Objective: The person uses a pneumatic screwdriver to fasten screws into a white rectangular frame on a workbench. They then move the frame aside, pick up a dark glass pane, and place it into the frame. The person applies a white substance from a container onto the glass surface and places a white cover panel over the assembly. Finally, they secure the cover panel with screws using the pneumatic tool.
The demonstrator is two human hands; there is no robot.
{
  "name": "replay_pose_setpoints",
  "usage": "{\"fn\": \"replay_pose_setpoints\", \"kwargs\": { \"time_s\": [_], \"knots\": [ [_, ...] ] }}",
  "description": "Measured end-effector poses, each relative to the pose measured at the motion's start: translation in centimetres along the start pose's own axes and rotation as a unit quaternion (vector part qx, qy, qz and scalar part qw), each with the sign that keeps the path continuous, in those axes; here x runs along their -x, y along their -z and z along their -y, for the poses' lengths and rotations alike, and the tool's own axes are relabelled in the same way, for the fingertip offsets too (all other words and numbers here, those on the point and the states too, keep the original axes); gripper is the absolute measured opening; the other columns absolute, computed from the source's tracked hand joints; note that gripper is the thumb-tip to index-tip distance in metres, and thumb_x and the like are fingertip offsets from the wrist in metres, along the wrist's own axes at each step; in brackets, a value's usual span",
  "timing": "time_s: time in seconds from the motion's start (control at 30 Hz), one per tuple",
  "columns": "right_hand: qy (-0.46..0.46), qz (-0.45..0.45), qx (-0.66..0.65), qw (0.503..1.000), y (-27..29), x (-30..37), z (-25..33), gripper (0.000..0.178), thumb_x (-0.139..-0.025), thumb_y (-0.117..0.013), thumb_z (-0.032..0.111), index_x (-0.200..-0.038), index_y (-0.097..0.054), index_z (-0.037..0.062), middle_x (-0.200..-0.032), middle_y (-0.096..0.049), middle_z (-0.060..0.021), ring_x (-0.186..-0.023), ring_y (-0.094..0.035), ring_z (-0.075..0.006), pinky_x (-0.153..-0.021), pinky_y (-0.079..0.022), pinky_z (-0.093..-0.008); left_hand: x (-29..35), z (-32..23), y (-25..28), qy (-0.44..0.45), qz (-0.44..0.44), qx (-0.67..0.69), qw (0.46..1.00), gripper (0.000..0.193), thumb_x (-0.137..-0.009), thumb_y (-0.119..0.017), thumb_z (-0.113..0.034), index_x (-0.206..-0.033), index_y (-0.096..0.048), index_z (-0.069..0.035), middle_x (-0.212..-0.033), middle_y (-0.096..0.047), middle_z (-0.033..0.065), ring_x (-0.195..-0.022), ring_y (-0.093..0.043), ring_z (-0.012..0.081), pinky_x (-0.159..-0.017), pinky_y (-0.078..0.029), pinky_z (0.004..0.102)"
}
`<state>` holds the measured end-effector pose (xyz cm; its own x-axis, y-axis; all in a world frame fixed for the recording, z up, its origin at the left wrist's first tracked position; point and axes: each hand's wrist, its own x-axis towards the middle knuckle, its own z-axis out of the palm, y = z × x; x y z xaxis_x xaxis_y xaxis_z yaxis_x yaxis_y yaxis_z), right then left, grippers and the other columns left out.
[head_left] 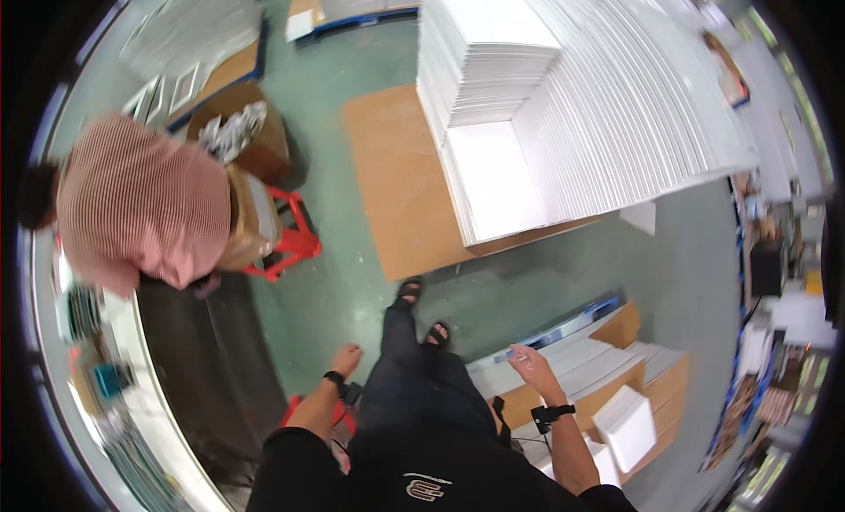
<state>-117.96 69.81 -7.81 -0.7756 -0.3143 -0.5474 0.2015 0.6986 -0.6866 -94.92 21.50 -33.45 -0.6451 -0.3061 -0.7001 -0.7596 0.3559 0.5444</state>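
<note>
My left hand (348,360) hangs beside my left thigh, its fingers curled in, with nothing visible in them. A dark band with a small device circles that wrist. To my right, my right hand (533,369) is held out with its fingers loosely bent and apart, and I see nothing held in it. It is above or beside a long row of white panels (598,367) in brown cardboard; I cannot tell whether it touches them. A black strap device (552,415) sits on the right wrist. White box-like pieces (625,428) lie close to my right forearm.
Tall stacks of white sheets (616,98) stand ahead on brown board (396,186). At left, a person in a striped top (145,204) bends by a carton (251,217) on a red stool (299,235). A dark-topped table (207,362) stands at my left.
</note>
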Motion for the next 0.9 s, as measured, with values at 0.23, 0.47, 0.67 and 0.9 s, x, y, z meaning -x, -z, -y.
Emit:
{"fn": "replay_pose_setpoints", "kwargs": {
  "time_s": [0.23,0.47,0.67,0.9],
  "knots": [
    [-0.026,0.140,0.092,0.985,-3.0,1.8,-1.0,0.048,-0.095,-0.071,0.032,-0.131,-0.065,0.0023,-0.100,-0.072,-0.0088,-0.084,-0.068,-0.0166,-0.076,-0.057,-0.0320,16.4,15.7,-5.9,0.134,-0.052,0.221,0.965,0.032,-0.095,-0.060,-0.028,-0.104,-0.074,0.000,-0.092,-0.070,0.0101,-0.084,-0.066,0.0216,-0.075,-0.053,0.0353],
    [0.036,0.233,0.108,0.966,-13.5,-2.1,8.1,0.040,-0.097,-0.068,0.024,-0.130,-0.065,0.0023,-0.091,-0.068,-0.0067,-0.076,-0.064,-0.0129,-0.068,-0.055,-0.0302,30.6,14.5,-5.0,0.174,-0.132,0.152,0.964,0.043,-0.095,-0.055,-0.041,-0.105,-0.077,-0.006,-0.102,-0.073,0.0247,-0.099,-0.070,0.0418,-0.090,-0.055,0.0502],
    [0.144,0.360,0.181,0.904,-28.4,-3.0,21.6,0.045,-0.098,-0.068,0.025,-0.136,-0.062,0.0018,-0.097,-0.067,-0.0036,-0.079,-0.062,-0.0108,-0.069,-0.052,-0.0268,40.1,18.5,-3.0,0.206,-0.245,0.362,0.876,0.018,-0.087,-0.060,-0.020,-0.082,-0.074,-0.009,-0.079,-0.074,0.0139,-0.077,-0.074,0.0230,-0.074,-0.059,0.0400],
    [0.262,0.490,0.280,0.783,-45.5,-0.5,31.9,0.043,-0.094,-0.070,0.021,-0.132,-0.064,0.0009,-0.094,-0.069,-0.0054,-0.079,-0.062,-0.0117,-0.074,-0.052,-0.0295,47.6,26.4,-3.4,0.252,-0.425,0.566,0.660,0.031,-0.099,-0.059,-0.023,-0.116,-0.069,0.000,-0.090,-0.074,0.0106,-0.082,-0.072,0.0189,-0.077,-0.057,0.0335]
  ]
}}
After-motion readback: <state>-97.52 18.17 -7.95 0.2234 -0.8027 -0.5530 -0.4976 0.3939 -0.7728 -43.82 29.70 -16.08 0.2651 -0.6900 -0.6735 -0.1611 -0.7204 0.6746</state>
